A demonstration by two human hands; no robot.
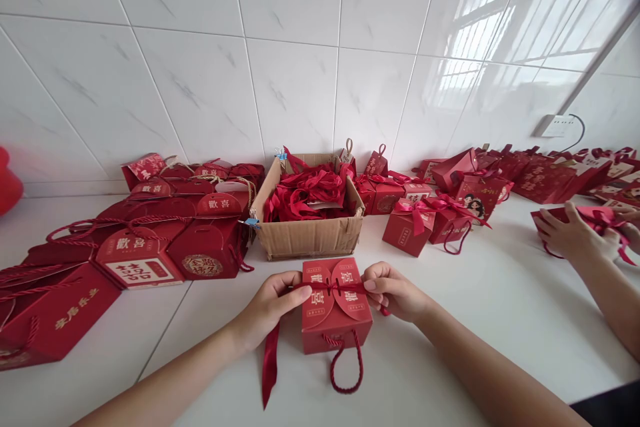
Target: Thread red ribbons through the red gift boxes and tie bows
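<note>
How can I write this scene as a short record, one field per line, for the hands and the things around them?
Left hand: pinches ribbon at left edge of red box
Right hand: pinches ribbon at right edge
Ribbon: crosses box top; one tail hangs left
Cord handle: loops out on near side
Carton: behind box, holds red ribbons
Left side: red boxes with cords
Far right: co-worker's hands at another red box

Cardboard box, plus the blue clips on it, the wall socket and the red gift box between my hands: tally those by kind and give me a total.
Cardboard box: 1
Blue clips in view: 2
Wall socket: 1
Red gift box between left hand and right hand: 1
Total: 5
</note>
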